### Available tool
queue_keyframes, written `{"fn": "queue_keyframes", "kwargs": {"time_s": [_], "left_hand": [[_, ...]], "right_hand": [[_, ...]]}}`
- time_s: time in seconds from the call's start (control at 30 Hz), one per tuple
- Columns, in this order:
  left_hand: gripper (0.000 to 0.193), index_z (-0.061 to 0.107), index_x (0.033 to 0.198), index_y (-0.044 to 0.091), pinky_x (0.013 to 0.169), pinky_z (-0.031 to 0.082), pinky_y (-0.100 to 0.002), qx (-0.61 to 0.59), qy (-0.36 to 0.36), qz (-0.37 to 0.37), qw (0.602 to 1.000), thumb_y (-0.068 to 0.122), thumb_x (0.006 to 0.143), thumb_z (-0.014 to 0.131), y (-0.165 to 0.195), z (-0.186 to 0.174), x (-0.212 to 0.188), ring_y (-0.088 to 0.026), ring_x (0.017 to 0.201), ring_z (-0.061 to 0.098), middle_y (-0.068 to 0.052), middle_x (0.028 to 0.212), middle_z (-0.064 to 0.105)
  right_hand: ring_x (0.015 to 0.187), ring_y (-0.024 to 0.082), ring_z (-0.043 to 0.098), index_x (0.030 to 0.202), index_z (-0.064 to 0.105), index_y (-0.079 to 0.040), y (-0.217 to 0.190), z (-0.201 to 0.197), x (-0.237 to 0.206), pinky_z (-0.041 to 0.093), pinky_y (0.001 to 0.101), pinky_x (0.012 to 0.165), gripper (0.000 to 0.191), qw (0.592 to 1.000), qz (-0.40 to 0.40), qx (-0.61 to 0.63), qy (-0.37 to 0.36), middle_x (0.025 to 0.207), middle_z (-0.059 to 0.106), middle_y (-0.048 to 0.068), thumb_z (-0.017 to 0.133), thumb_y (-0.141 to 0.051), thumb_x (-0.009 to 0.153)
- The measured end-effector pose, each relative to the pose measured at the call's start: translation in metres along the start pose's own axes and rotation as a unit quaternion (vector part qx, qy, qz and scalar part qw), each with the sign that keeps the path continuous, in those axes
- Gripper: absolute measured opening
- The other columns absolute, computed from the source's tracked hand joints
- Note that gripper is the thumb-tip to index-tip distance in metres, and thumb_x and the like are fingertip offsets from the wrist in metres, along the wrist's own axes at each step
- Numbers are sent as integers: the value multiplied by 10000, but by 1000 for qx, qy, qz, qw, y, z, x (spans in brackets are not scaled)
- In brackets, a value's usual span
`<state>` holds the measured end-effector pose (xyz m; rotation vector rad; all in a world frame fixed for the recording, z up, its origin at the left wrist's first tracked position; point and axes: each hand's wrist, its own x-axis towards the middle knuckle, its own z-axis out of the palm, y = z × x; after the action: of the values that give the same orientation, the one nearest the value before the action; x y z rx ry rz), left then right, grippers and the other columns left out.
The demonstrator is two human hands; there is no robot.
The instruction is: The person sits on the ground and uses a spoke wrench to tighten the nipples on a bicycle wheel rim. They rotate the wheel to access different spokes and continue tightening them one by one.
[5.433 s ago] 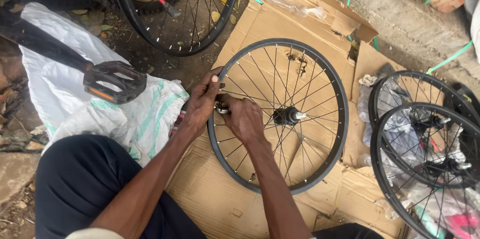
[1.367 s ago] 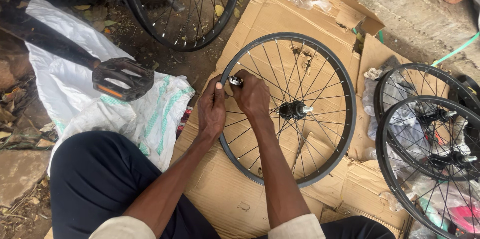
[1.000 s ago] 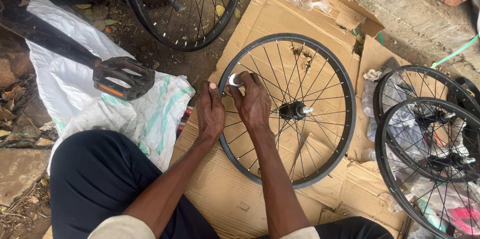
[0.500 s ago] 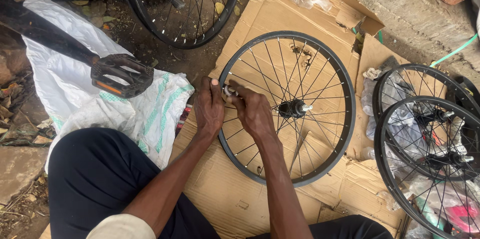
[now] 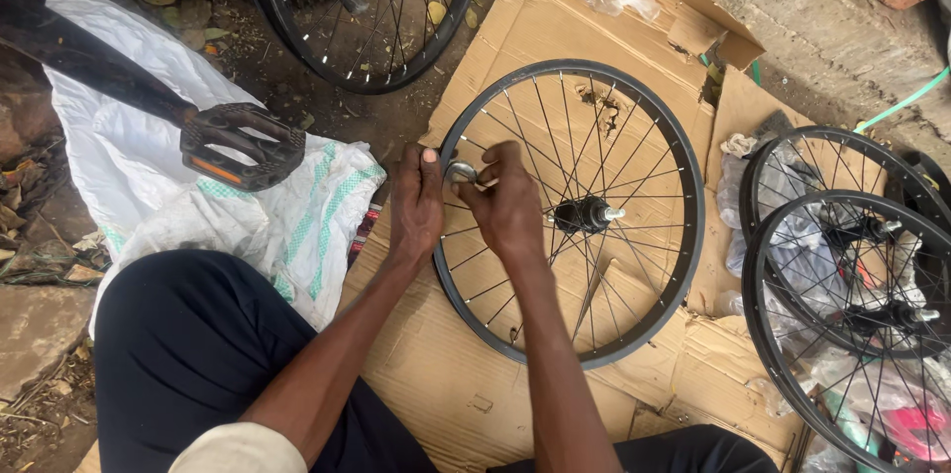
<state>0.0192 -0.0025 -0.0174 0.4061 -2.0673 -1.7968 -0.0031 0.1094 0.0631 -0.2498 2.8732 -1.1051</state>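
Left hand (image 5: 416,201) grips rim of spoked wheel (image 5: 634,334) lying flat on cardboard (image 5: 446,384). Right hand (image 5: 510,206) pinches small round metal tool (image 5: 461,173) at rim, between both hands. Step, likely: spoke tightening. Next move needs steady small twist. Pedal (image 5: 243,146) left of hands; open cardboard nearer body.

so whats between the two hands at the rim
In the head view, a small round silver tool sits between the left hand and right hand, pinched against the wheel's black rim.
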Motion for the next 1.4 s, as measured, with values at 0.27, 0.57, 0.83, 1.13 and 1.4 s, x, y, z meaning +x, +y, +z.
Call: {"fn": "queue_keyframes", "kwargs": {"time_s": [0.27,0.57,0.83,1.13,1.4], "left_hand": [[570,464,1474,119,900,452,-341,-189,-101,-69,974,491,1057,354,19,0,-7,-156,973,505,-25,1128,552],[515,569,1331,85,755,420,-320,-109,-42,-40,992,458,1118,285,12,0,-10,-124,802,426,-16,882,465],[493,558,1310,81,828,417,-325,-114,-32,39,992,453,1131,288,7,0,-7,-102,907,483,6,985,527],[531,594,1321,102,664,376,-322,-96,-52,-38,993,479,1104,290,8,-1,-6,-112,705,363,0,773,387],[506,567,1313,81,809,400,-298,-131,-40,28,990,467,1133,295,11,0,-7,-82,888,461,30,965,516]], "right_hand": [[757,247,707,1051,666,-74,8,11,37,537,390,739,317,998,64,-13,5,878,759,142,815,-266,847],[836,312,739,1115,571,-43,12,16,32,547,414,749,503,996,22,-50,71,919,767,168,861,-317,807],[856,318,728,1104,576,-82,13,-1,30,567,432,750,445,986,41,146,-64,875,756,161,824,-240,770],[956,296,733,1096,710,-160,-6,3,31,532,437,873,274,983,77,-165,-38,1005,787,138,815,-327,906],[928,256,749,1142,636,-120,-1,-1,30,567,404,820,384,995,83,-58,-17,1002,777,119,801,-269,829]]}}
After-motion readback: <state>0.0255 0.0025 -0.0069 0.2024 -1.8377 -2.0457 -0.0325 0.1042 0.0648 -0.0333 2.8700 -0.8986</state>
